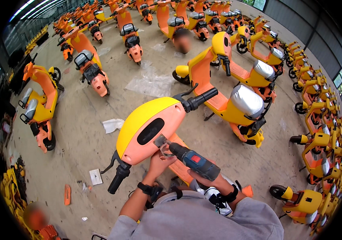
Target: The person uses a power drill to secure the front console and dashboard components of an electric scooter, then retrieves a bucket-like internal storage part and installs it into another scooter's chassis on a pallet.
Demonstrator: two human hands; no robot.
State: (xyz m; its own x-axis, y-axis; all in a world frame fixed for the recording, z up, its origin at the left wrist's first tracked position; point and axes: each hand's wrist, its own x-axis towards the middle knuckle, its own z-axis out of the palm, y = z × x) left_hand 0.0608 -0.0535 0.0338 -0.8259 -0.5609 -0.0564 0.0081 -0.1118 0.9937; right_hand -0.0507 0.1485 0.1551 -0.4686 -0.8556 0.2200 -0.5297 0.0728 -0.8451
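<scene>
Right in front of me stands an electric scooter, its yellow and orange front cover carrying a dark oval display. A small metal bracket with a loop sits against the cover's near edge. My left hand is closed at the bracket's lower loop, its fingers partly hidden under the cover. In my right hand is a dark blue-grey cordless drill with a red patch. Its nose points left at the bracket; whether the tip touches a screw is too small to tell.
The scooter's black left grip and right grip stick out either side. A yellow-orange scooter with a silver-covered seat stands close right. Plastic sheeting, white paper and an orange piece lie on the floor. Rows of scooters surround me.
</scene>
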